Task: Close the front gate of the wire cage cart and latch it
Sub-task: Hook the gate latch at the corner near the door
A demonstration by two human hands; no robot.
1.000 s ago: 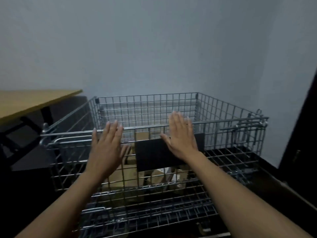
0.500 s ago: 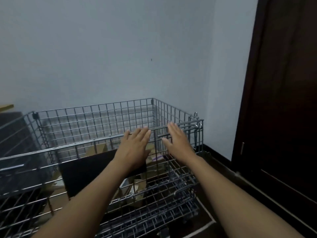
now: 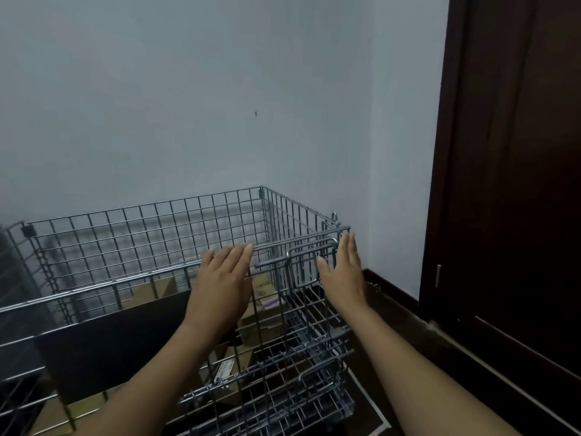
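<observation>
Both hands are spread flat: left hand (image 3: 224,281) against the front gate (image 3: 151,278), right hand (image 3: 341,272) beside its latch handle (image 3: 309,251).

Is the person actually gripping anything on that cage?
Nothing is gripped. Both the left hand and right hand are open, fingers straight, by the front gate's top rail and the latch handle.

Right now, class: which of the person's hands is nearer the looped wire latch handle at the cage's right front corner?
Right. The right hand is open beside the latch handle, its fingers at the loop's right end. The left hand lies flat on the gate, left of the handle.
</observation>
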